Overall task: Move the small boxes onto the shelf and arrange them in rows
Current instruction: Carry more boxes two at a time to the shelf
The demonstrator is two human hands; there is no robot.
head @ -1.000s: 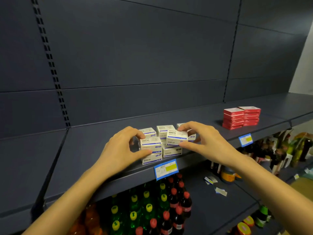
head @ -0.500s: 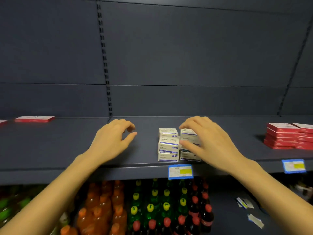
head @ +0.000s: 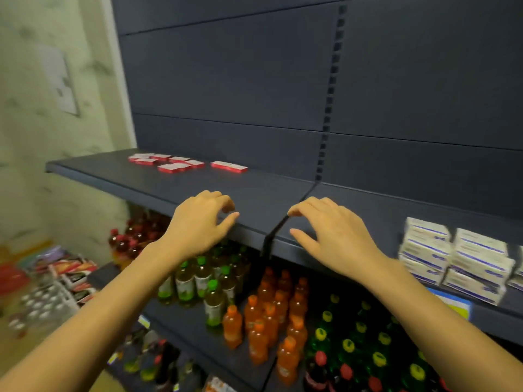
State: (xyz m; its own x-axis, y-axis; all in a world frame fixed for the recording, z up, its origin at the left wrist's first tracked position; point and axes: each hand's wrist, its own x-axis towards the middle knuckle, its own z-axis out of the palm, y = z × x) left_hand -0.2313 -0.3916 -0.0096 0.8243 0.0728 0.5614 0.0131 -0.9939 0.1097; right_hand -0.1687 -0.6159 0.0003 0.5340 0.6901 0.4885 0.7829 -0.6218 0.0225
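Note:
Stacked white boxes with blue stripes (head: 452,261) stand in rows at the right end of the dark shelf (head: 254,193), near its front edge. Several flat red boxes (head: 181,164) lie loose on the shelf's far left. My left hand (head: 201,224) and my right hand (head: 331,236) hover over the shelf's front edge, on either side of the seam between two shelf sections. Both hold nothing, with fingers loosely curled. My right hand is well to the left of the white boxes and apart from them.
Below the shelf stand several green, orange and red-capped drink bottles (head: 263,321). A basket of packets (head: 56,278) sits on the floor at the left, by a pale wall (head: 56,80). A blue price tag (head: 452,305) hangs under the white boxes.
My view has swung left, so the white boxes now sit at the right. My right hand has let go of the boxes, and both hands have moved left along the shelf edge.

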